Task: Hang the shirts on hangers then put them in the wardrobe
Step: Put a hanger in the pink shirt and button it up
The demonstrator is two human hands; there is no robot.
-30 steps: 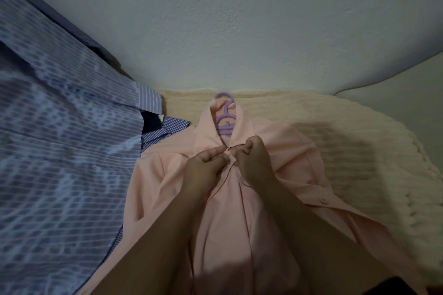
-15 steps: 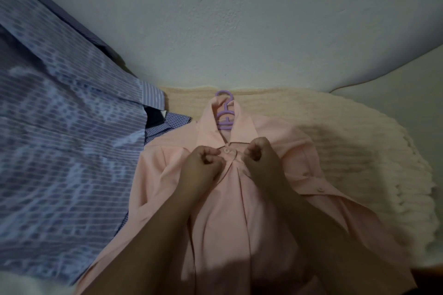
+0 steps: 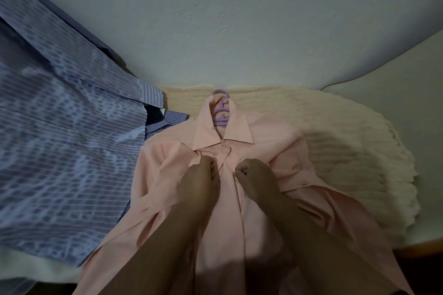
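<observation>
- Head view: pink shirt (image 3: pixel 242 211) lies flat on cream blanket (image 3: pixel 347 151), collar buttoned around purple hanger (image 3: pixel 221 112).
- Left hand (image 3: pixel 199 182) and right hand (image 3: pixel 256 177) pinch its placket with curled fingers.

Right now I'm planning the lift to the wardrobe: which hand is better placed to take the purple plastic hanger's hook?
Probably the right hand. The purple plastic hanger pokes from the pink shirt collar slightly on its side. The left hand is almost as close, and both grip the placket.
</observation>
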